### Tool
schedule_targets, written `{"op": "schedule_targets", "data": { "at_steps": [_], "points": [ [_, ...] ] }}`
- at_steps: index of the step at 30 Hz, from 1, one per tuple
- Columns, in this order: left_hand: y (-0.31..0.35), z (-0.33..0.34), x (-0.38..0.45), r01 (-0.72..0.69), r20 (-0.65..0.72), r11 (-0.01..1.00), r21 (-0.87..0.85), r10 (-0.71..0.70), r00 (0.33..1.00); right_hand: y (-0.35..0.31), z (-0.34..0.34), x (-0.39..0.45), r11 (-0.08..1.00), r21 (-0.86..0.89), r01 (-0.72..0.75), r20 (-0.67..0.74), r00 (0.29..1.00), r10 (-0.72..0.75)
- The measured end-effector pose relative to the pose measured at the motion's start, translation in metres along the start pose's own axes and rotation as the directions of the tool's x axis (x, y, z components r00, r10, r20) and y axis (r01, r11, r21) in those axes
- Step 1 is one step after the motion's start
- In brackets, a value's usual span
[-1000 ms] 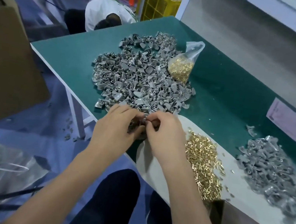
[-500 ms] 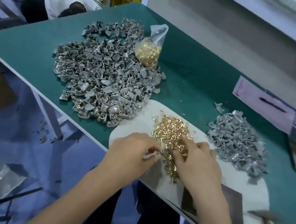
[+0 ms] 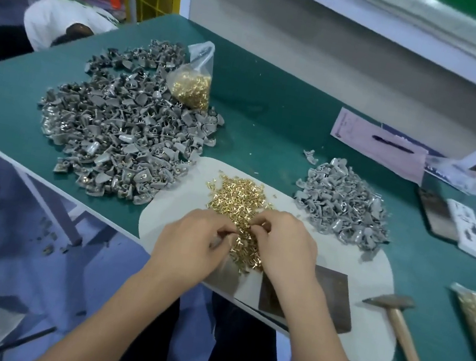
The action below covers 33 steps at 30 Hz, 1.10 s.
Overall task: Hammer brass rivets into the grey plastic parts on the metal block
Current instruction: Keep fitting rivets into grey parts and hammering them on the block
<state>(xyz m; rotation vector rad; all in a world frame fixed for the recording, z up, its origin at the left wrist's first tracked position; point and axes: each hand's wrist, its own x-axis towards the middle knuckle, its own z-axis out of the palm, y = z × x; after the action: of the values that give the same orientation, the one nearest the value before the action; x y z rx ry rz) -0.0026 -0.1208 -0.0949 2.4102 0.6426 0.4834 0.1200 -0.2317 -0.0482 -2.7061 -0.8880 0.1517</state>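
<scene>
- Left hand (image 3: 196,237) and right hand (image 3: 284,247) are held together over the near end of the loose rivets (image 3: 239,194) on the white mat (image 3: 368,335); fingers are curled.
- A grey part appears pinched by the left hand; what the right fingertips pinch cannot be told.
- Metal block (image 3: 333,301) is seen just right of the right wrist.
- Hammer (image 3: 403,328) lies right of the block.
- Large part pile (image 3: 120,130) lies far left, small pile (image 3: 345,203) far right.

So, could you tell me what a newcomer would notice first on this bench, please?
Probably the loose brass rivets, a bright gold heap on the pale mat, with the left hand and right hand picking at its near edge. Next, the big grey parts pile to the left, with a smaller pile to the right. A hammer lies at the right.
</scene>
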Motion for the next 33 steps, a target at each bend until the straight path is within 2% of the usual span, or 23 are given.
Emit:
{"op": "schedule_targets", "data": {
  "at_steps": [3,6,8,11,14,18,22,28,33],
  "points": [
    [0.008,0.001,0.003,-0.035,-0.028,0.999,-0.032,0.034,0.999,0.011,-0.008,-0.005,0.999,0.051,-0.004,-0.082,0.997,0.008],
    [0.021,0.004,0.012,-0.070,-0.015,0.995,-0.072,0.069,0.998,0.034,-0.015,-0.011,0.970,0.241,-0.042,-0.137,0.988,0.077],
    [0.032,0.009,0.023,-0.083,0.024,0.990,-0.115,0.087,0.996,0.052,-0.018,-0.018,0.917,0.395,-0.060,-0.218,0.963,0.157],
    [0.053,0.021,0.047,-0.089,0.118,0.985,-0.149,0.108,0.987,0.077,-0.019,-0.031,0.833,0.553,-0.010,-0.363,0.897,0.252],
    [0.077,0.037,0.077,-0.108,0.225,0.983,-0.146,0.140,0.964,0.093,-0.020,-0.037,0.742,0.670,0.024,-0.400,0.854,0.333],
    [0.099,0.062,0.111,-0.227,0.280,0.973,0.050,0.205,0.938,0.100,-0.016,-0.038,0.757,0.652,0.034,-0.431,0.839,0.333],
    [0.106,0.082,0.127,-0.251,0.296,0.949,0.191,0.188,0.936,0.094,-0.015,-0.041,0.848,0.526,0.059,-0.517,0.814,0.264],
    [0.106,0.074,0.121,-0.219,0.261,0.962,0.162,0.172,0.950,0.093,-0.015,-0.042,0.848,0.530,0.026,-0.481,0.833,0.275],
    [0.104,0.040,0.078,-0.215,0.229,0.977,0.001,0.209,0.951,0.096,-0.017,-0.042,0.835,0.544,0.078,-0.489,0.839,0.240]
  ]
}}
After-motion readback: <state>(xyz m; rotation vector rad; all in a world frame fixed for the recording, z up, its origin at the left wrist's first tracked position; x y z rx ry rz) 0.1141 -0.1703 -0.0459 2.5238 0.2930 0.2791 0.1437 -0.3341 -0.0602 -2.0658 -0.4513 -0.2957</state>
